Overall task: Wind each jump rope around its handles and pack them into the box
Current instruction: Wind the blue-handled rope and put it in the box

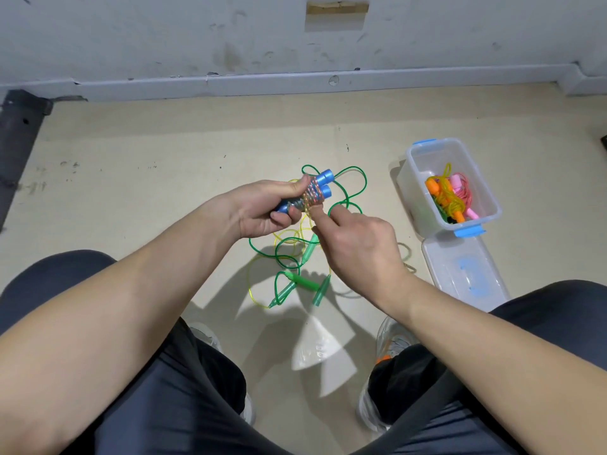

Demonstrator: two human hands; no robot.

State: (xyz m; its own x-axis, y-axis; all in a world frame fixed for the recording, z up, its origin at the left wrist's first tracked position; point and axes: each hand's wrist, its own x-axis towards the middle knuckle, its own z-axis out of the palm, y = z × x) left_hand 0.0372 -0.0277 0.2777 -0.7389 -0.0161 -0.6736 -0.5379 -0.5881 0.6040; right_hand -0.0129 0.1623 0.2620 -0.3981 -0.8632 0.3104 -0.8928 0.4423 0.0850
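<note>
Right now, from the head view, the left hand clenches the 2 blue handles over the floor; the right hand pinches the cord end against the wraps. That cord looks light, springy and slick, so I'd grip across the coils. Green ropes lie loose below; the box sits right.

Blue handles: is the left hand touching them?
Touching. The head view shows the left hand wrapped around the paired blue handles, fingers curled underneath and thumb pressed on top.
</note>
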